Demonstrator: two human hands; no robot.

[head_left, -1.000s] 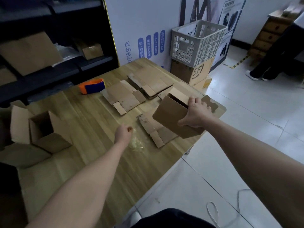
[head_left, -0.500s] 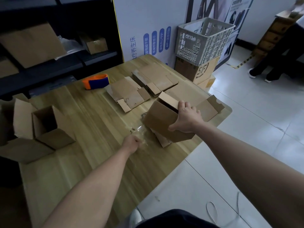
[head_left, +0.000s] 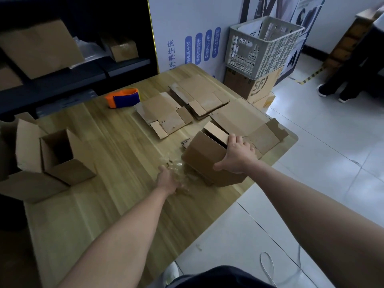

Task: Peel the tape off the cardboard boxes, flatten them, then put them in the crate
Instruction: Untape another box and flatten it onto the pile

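Cardboard box (head_left: 204, 161) gripped by right hand (head_left: 236, 157), left hand (head_left: 167, 179) just beside it, clutching crumpled clear tape (head_left: 175, 165)

Two open boxes (head_left: 68, 172) can be counted, at least three flats (head_left: 164, 113), one crate (head_left: 259, 50), one tape gun (head_left: 123, 97).

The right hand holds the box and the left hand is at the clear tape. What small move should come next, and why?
Probably let go of the tape wad and bring the left hand to the box. The right hand grips it alone, it is not yet flat, and flattening likely needs both hands.
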